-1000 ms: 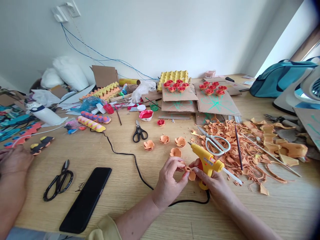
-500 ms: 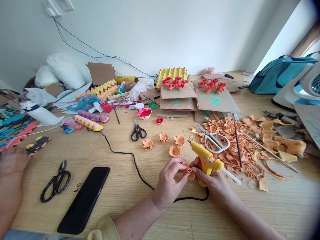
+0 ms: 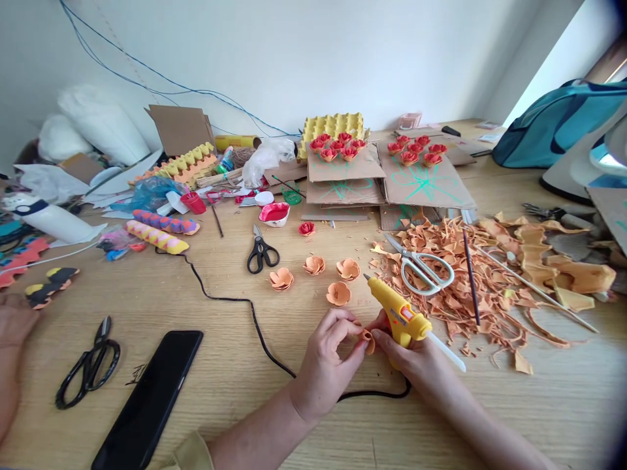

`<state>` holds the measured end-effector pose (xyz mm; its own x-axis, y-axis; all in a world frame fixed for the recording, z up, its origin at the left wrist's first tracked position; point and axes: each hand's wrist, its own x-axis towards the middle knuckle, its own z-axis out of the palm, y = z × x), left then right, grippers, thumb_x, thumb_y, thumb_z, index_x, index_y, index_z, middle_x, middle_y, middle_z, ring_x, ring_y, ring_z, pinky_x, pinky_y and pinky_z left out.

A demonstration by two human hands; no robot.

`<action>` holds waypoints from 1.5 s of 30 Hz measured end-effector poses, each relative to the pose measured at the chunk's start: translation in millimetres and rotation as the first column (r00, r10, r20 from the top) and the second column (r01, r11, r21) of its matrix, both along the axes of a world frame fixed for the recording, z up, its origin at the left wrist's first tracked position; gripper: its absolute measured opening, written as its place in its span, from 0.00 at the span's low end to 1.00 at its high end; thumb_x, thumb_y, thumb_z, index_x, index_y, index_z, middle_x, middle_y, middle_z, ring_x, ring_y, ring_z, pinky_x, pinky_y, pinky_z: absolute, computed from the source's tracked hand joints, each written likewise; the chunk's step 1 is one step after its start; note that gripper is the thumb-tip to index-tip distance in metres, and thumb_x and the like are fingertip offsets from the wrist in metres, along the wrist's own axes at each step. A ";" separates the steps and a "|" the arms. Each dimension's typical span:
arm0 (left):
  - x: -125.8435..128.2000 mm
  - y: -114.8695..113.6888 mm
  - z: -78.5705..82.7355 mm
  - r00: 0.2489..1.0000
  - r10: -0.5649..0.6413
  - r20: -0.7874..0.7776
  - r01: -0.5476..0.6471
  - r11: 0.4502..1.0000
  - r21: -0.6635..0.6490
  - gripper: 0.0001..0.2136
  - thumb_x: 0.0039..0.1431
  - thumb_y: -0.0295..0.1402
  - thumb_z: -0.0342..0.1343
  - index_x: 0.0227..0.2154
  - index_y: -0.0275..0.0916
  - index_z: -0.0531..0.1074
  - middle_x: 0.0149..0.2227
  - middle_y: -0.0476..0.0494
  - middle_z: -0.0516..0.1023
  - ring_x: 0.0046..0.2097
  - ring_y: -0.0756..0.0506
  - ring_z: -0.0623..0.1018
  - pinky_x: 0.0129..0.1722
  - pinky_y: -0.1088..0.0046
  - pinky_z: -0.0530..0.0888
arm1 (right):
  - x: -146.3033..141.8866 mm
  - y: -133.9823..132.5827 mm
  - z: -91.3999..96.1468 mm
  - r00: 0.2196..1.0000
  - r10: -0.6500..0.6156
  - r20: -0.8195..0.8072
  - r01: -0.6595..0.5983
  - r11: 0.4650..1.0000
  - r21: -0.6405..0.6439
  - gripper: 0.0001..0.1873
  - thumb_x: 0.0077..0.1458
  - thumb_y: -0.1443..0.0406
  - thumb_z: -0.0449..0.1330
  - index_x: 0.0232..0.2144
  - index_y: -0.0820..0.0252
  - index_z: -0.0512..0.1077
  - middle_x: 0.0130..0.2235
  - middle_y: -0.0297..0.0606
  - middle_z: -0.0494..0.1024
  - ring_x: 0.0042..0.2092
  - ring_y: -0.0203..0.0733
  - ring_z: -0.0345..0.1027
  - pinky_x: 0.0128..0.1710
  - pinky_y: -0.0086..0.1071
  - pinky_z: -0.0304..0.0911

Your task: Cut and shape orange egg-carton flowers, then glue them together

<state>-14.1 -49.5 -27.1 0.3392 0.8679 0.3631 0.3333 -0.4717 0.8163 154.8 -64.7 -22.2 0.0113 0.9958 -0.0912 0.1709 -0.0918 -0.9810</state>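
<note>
A small orange carton flower [image 3: 368, 342] is pinched between the thumb and fingers of my left hand [image 3: 330, 362]. My right hand [image 3: 409, 356] is closed around a yellow hot glue gun [image 3: 399, 312], whose nozzle points up and left, away from the flower. A white glue stick [image 3: 445, 351] sticks out of its back. The right thumb and forefinger reach to the flower's right side, and part of it is hidden by fingers. Just beyond my hands are several orange carton flowers [image 3: 338, 294] and one red flower [image 3: 307, 228].
Orange carton scraps [image 3: 448, 300] and white-handled scissors [image 3: 427, 274] lie right. Black scissors [image 3: 262, 250], a phone [image 3: 149, 398] and more black scissors [image 3: 91, 365] lie left. The gun's black cord [image 3: 267, 352] crosses the table. Another person's hand [image 3: 17, 320] rests far left. Cardboard [image 3: 426, 186] holds red flowers.
The view has shifted slightly, so the things on the left now sit further left. The flower has turned a little between my fingers; the glue gun stays in my right hand.
</note>
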 end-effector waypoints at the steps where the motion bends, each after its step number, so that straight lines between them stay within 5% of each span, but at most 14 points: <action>1: 0.1 -0.5 0.5 1.000 0.003 -0.012 -0.003 1.000 -0.011 0.07 0.57 0.20 0.58 0.35 0.38 0.72 0.41 0.44 0.72 0.42 0.48 0.77 0.43 0.73 0.76 | 0.6 -0.5 -2.4 1.000 0.006 0.004 -0.006 1.000 -0.003 0.14 0.55 0.52 0.60 0.28 0.55 0.70 0.28 0.35 0.75 0.31 0.42 0.69 0.35 0.33 0.68; 6: -0.1 -2.4 2.6 0.984 0.066 -0.165 -0.066 0.998 0.007 0.06 0.55 0.23 0.61 0.34 0.39 0.74 0.42 0.42 0.71 0.46 0.44 0.75 0.47 0.65 0.74 | 5.0 -3.2 -12.2 0.995 0.078 0.057 -0.076 0.997 -0.033 0.09 0.57 0.57 0.60 0.33 0.56 0.72 0.31 0.35 0.79 0.34 0.41 0.73 0.37 0.31 0.68; 14: -1.2 0.1 4.8 0.956 0.043 -0.290 -0.058 0.997 -0.046 0.07 0.53 0.22 0.62 0.31 0.39 0.73 0.31 0.46 0.74 0.39 0.43 0.73 0.39 0.66 0.71 | 8.7 -6.5 -15.1 0.987 0.128 0.094 -0.123 0.991 -0.055 0.09 0.58 0.57 0.60 0.36 0.56 0.73 0.32 0.35 0.79 0.34 0.43 0.73 0.37 0.32 0.68; 45: -7.4 -7.5 13.1 0.964 0.041 -0.262 -0.070 0.992 -0.104 0.05 0.57 0.24 0.60 0.31 0.40 0.74 0.33 0.48 0.81 0.36 0.44 0.79 0.38 0.68 0.73 | 1.7 -6.3 -5.8 0.967 0.122 0.225 -0.113 0.992 -0.054 0.07 0.55 0.59 0.62 0.36 0.53 0.73 0.35 0.37 0.82 0.34 0.45 0.76 0.34 0.33 0.69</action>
